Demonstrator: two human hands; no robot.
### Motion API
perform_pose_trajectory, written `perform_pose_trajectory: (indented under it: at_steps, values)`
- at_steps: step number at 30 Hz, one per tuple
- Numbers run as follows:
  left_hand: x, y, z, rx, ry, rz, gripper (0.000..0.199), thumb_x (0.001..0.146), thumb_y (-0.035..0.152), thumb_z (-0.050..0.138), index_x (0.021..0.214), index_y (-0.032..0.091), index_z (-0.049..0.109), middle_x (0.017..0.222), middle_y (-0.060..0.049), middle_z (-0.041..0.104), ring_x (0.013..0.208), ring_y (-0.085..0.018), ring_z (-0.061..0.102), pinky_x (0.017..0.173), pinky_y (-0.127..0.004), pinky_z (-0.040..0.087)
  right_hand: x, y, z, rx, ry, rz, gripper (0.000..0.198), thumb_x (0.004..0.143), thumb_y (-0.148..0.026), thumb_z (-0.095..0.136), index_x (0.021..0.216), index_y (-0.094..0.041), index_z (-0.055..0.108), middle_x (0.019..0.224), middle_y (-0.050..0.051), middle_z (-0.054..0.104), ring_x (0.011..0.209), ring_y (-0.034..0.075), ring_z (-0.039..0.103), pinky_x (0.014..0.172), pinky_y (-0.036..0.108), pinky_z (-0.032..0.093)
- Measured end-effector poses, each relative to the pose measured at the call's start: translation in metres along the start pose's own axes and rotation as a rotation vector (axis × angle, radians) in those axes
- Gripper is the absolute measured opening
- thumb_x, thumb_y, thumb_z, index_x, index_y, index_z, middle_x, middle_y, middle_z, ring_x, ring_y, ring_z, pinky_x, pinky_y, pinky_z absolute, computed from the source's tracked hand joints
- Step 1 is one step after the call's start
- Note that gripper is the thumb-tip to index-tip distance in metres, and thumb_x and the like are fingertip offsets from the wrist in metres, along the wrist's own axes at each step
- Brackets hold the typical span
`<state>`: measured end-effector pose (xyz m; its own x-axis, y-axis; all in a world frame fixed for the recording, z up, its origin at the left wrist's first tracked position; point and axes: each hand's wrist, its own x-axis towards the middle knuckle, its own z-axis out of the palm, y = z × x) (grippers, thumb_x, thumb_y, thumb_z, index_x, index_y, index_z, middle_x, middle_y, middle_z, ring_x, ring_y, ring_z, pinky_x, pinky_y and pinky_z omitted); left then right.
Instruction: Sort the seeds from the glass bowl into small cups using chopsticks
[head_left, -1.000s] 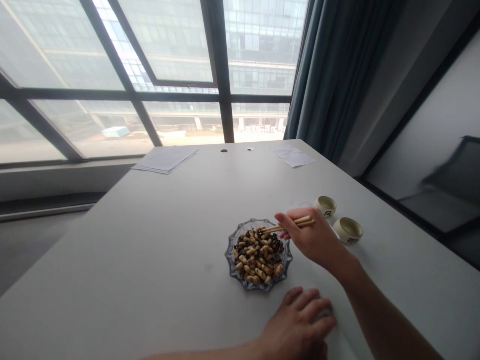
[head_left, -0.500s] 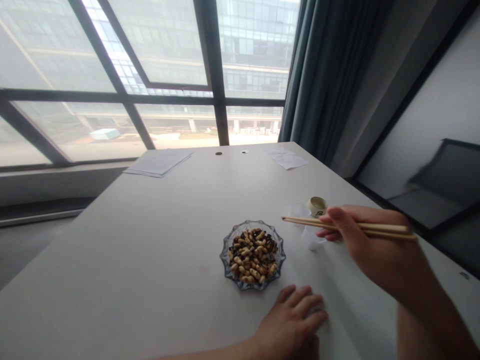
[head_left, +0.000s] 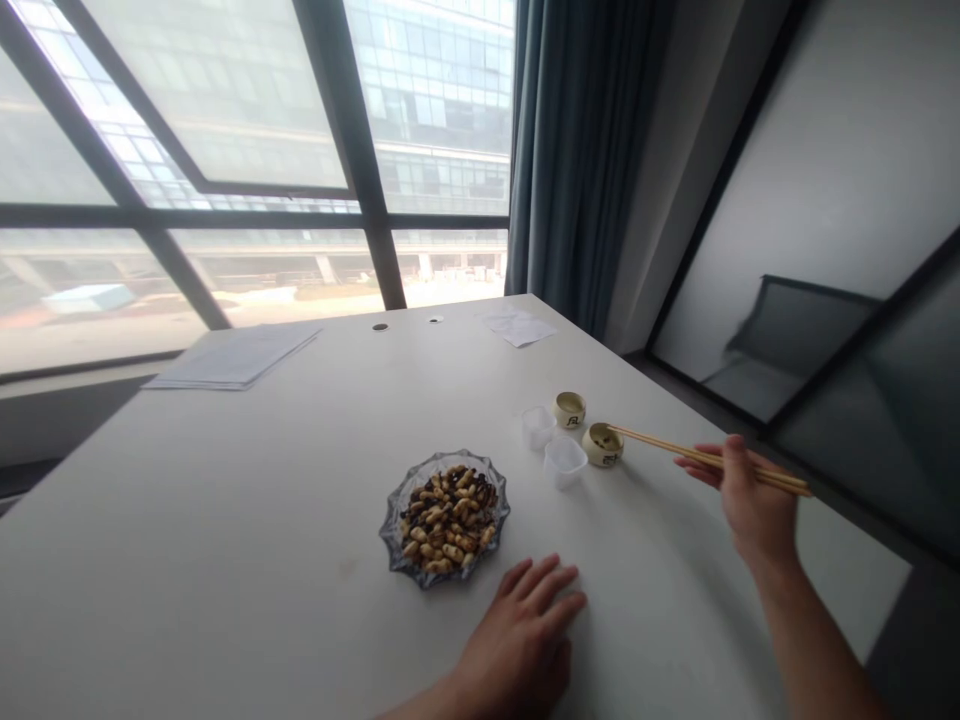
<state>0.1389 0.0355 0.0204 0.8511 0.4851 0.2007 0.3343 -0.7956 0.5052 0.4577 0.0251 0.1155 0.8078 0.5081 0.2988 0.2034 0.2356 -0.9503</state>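
Observation:
My right hand [head_left: 750, 500] is closed around a pair of wooden chopsticks [head_left: 697, 457]. Their tips reach the rim of a small cream cup [head_left: 604, 458], which has a dark character on its side and a few small dark bits inside. My left hand [head_left: 525, 620] lies flat on the table with fingers stretched, just right of a scalloped glass bowl [head_left: 392, 535]. Peanuts [head_left: 450, 520] in the shell, mixed with small dark pieces, fill the bowl. Whether the chopstick tips pinch anything is too small to tell.
A second cream cup [head_left: 570, 408] stands behind the first. Two clear plastic cups, a front one [head_left: 565, 465] and a rear one [head_left: 538, 428], sit to their left. Paper sheets [head_left: 232, 358] lie at the far left of the white table [head_left: 247, 520], another sheet [head_left: 519, 327] at the far right.
My right hand has moved right, away from the glass bowl, bringing the chopstick tips to the nearer cream cup. The view has turned right. My left hand stays on the table.

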Motion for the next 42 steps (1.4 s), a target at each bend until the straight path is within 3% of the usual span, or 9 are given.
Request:
perform_pose_trajectory:
  at_steps: [8,13,18,22,25,29,32,37,42]
  values:
    - [0.001,-0.003,0.001,-0.242,0.049,-0.039,0.046,0.092,0.022,0.071,0.137,0.032,0.069,0.155,-0.004,0.062,0.149,-0.033,0.049,0.129,-0.056,0.029,-0.019,-0.010,0.022,0.183,-0.046,0.128,0.063,0.083,-0.073,0.077,0.075,-0.011,0.076,0.061,0.014,0.076,0.053,0.023,0.077,0.051,0.027,0.062]
    - [0.006,-0.009,0.004,-0.565,0.244,-0.146,0.037,0.105,0.037,0.060,0.137,0.024,0.073,0.125,-0.010,0.077,0.115,-0.026,0.071,0.106,-0.040,0.055,-0.065,-0.006,0.062,0.336,-0.250,0.211,0.065,0.086,-0.077,0.071,0.075,-0.013,0.079,0.056,0.013,0.074,0.048,0.022,0.073,0.047,0.028,0.057]
    - [0.013,-0.014,0.009,-0.937,0.425,-0.281,0.061,0.102,0.065,0.064,0.139,0.016,0.074,0.097,-0.012,0.079,0.074,-0.019,0.069,0.067,-0.028,0.057,-0.110,0.013,0.083,0.467,-0.340,0.210,0.066,0.089,-0.077,0.068,0.071,-0.014,0.079,0.060,0.010,0.072,0.042,0.018,0.065,0.040,0.027,0.050]
    - [0.019,-0.010,0.009,-1.177,0.580,-0.351,0.086,0.089,0.078,0.072,0.147,0.015,0.068,0.092,-0.010,0.075,0.063,-0.014,0.060,0.061,-0.026,0.052,-0.128,0.018,0.083,0.523,-0.362,0.272,0.063,0.091,-0.072,0.069,0.067,-0.014,0.078,0.058,0.005,0.066,0.035,0.012,0.057,0.035,0.022,0.041]
    - [0.023,-0.003,0.005,-1.308,0.665,-0.395,0.086,0.084,0.079,0.078,0.140,0.013,0.072,0.083,-0.007,0.072,0.059,-0.012,0.057,0.059,-0.024,0.048,-0.134,0.018,0.083,0.551,-0.387,0.314,0.062,0.094,-0.069,0.068,0.065,-0.015,0.076,0.056,0.003,0.063,0.032,0.010,0.052,0.033,0.020,0.035]
    - [0.026,0.005,-0.004,-1.398,0.740,-0.450,0.064,0.085,0.070,0.083,0.110,0.011,0.083,0.075,-0.007,0.072,0.059,-0.012,0.057,0.059,-0.022,0.047,-0.140,0.021,0.083,0.579,-0.432,0.332,0.058,0.095,-0.065,0.070,0.065,-0.015,0.074,0.058,0.002,0.063,0.032,0.007,0.050,0.033,0.018,0.034]
    - [0.027,0.010,-0.012,-1.418,0.768,-0.464,0.059,0.082,0.066,0.088,0.102,0.011,0.084,0.074,-0.007,0.074,0.061,-0.013,0.061,0.061,-0.023,0.049,-0.144,0.022,0.082,0.566,-0.490,0.353,0.049,0.092,-0.057,0.077,0.067,-0.016,0.072,0.059,0.000,0.062,0.035,0.006,0.049,0.035,0.017,0.034]
    - [0.027,0.012,-0.027,-1.409,0.790,-0.489,0.058,0.080,0.062,0.091,0.105,0.010,0.085,0.072,-0.007,0.074,0.060,-0.014,0.063,0.061,-0.024,0.052,-0.150,0.022,0.082,0.475,-0.610,0.457,0.039,0.089,-0.050,0.083,0.073,-0.015,0.075,0.052,0.000,0.061,0.037,0.008,0.052,0.038,0.017,0.036]
    - [0.029,0.010,-0.037,-1.389,0.822,-0.524,0.065,0.077,0.063,0.093,0.114,0.010,0.084,0.070,-0.006,0.073,0.058,-0.013,0.062,0.059,-0.023,0.051,-0.149,0.021,0.083,0.431,-0.664,0.518,0.037,0.083,-0.051,0.087,0.082,-0.014,0.083,0.067,0.009,0.074,0.047,0.013,0.065,0.043,0.020,0.045]
